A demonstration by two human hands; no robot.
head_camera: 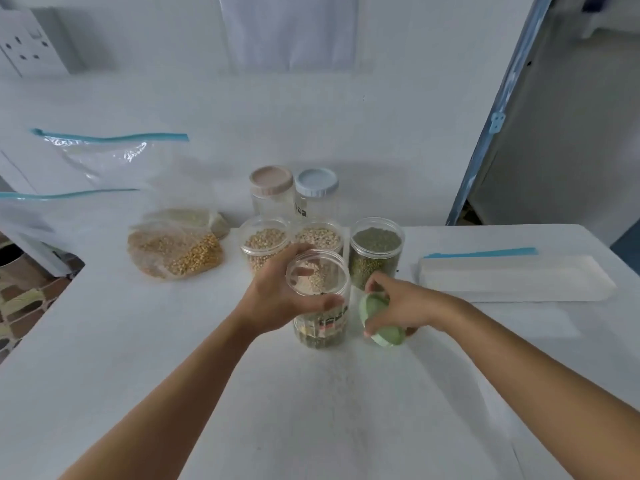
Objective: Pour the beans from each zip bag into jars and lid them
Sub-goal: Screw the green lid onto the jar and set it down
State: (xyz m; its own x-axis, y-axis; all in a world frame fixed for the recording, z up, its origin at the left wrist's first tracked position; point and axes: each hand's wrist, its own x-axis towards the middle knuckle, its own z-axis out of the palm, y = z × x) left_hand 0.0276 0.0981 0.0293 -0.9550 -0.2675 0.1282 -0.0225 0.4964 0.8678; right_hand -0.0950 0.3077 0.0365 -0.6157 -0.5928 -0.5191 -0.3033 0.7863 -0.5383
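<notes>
While the left hand (273, 299) grips the open jar (322, 327) near its rim and the right hand (401, 306) holds the green lid (388, 336) tilted just beside it, a crooked start could jam the lid, or a knock could spill the uncovered jars (376, 251) just beyond.

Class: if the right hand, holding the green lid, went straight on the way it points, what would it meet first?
Probably the clear plastic jar gripped by the left hand, beside the right hand and its round green lid; depth is unclear.
</notes>
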